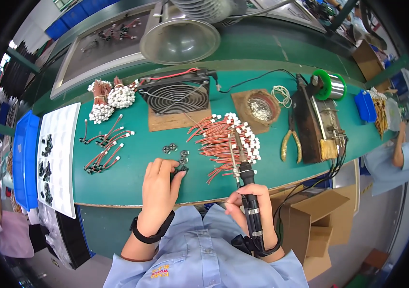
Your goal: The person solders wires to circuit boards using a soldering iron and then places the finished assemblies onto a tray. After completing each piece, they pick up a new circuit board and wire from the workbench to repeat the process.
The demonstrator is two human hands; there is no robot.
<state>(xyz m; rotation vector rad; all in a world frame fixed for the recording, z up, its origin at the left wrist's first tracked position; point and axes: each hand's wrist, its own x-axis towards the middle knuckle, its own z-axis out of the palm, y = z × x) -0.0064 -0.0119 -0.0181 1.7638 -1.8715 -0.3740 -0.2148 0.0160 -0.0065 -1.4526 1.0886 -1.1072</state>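
**Inspector:** State the condition of the left hand (159, 185).

**Technician:** The left hand lay palm down on the green bench (132, 187), fingers curled and nearly closed. Its fingertips (178, 174) pressed on a small black part (182, 169) at the near side of the bench. Whether the part was pinched or only touched could not be told — the fingers hid most of it.

**Inspector:** And the right hand (252, 211)?

**Technician:** Closed in a fist around the black handle of a soldering iron (245, 180). The iron pointed away from the person, its metal tip over the near edge of a wire pile (226, 139).

**Inspector:** Position of the part relative to both hands?

**Technician:** The part sat under the left fingertips, to the left of the iron tip and apart from it. More black parts (175, 151) lay just beyond the left hand. The wire pile — red leads with white plugs — lay beyond and to the right of the left hand, near the iron.

**Inspector:** Surrounding items?

**Technician:** A fan (178, 96) stood on a board at the rear centre. Pliers (291, 141) with yellow grips lay right of the pile. A solder spool (331, 86) stood at the rear right. Finished leads (103, 149) lay to the left, beside a white tray (65, 144).
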